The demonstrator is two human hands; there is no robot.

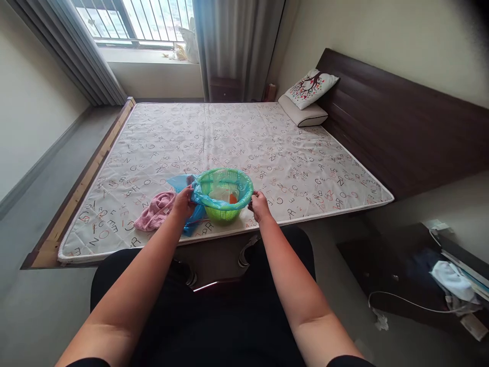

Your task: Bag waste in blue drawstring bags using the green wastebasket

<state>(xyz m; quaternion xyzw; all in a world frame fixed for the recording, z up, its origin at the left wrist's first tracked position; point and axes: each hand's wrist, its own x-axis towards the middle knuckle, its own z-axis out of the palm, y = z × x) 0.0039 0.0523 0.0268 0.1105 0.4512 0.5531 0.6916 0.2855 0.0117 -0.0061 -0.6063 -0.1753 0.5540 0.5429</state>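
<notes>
A green plastic basket [223, 215] stands near the front edge of the mattress. A blue plastic bag [198, 196] lines its inside and folds over part of the rim, with loose ends spreading to the left. Whitish and orange contents, too unclear to name, lie within. My left hand [184, 202] is closed on the bunched bag at the basket's left side. At the right rim, my right hand [260, 206] pinches the basket's edge; whether bag film is also between those fingers is hidden. A crumpled pink towel [155, 211] lies just left of my left hand.
The letter-printed mattress [237, 137] rests on a wooden bed frame [80, 193]. A tree-print cushion [311, 87] leans on a pillow [305, 113] by the dark headboard [397, 117]. At right is a dark nightstand [382, 265] with a cable and white cloth.
</notes>
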